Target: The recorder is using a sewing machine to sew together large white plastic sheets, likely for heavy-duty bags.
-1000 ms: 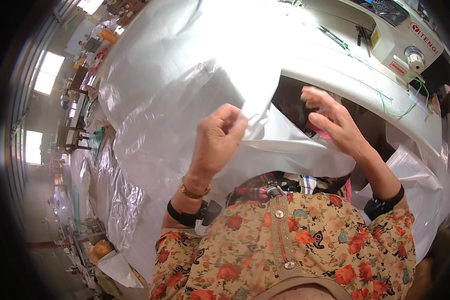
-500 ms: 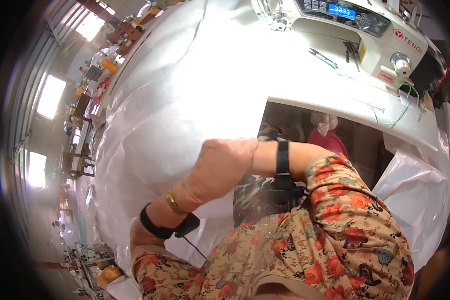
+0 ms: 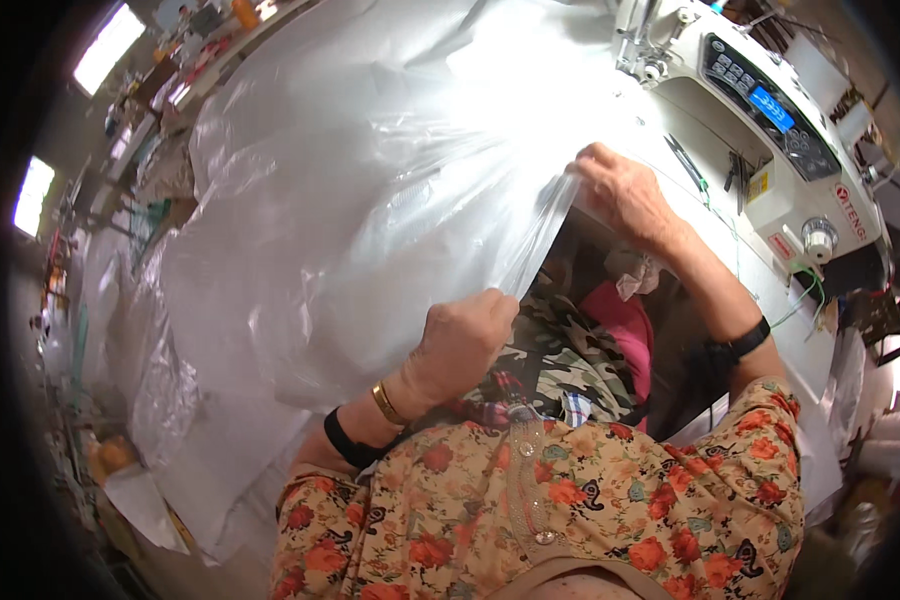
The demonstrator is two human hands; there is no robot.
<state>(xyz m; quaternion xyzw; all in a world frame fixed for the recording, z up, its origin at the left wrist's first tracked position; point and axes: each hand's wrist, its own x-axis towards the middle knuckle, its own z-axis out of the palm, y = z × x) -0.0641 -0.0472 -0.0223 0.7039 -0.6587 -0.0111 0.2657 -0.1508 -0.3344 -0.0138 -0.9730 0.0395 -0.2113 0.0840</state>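
A wide, whitish translucent plastic sheet (image 3: 330, 230) covers the table and hangs toward me. My left hand (image 3: 460, 342), with a gold bracelet at its wrist, is closed on the sheet's right edge near my body. Farther off, my right hand (image 3: 625, 195) pinches the same edge close to the sewing machine (image 3: 802, 150). Between both hands the edge is drawn taut, and folds fan out from it to the left. The fingertips of each hand are partly hidden.
Black snips (image 3: 686, 160) and a small dark tool (image 3: 736, 172) lie on the machine's bed. Green thread (image 3: 815, 285) trails from its right side. Below the table edge are camouflage cloth (image 3: 580, 345) and a pink thing (image 3: 625, 325). Cluttered benches stand at far left.
My right hand has swung forward and right to the sheet's edge. My left hand has moved lower and slightly right. The sheet has become creased and pulled, and the view has turned.
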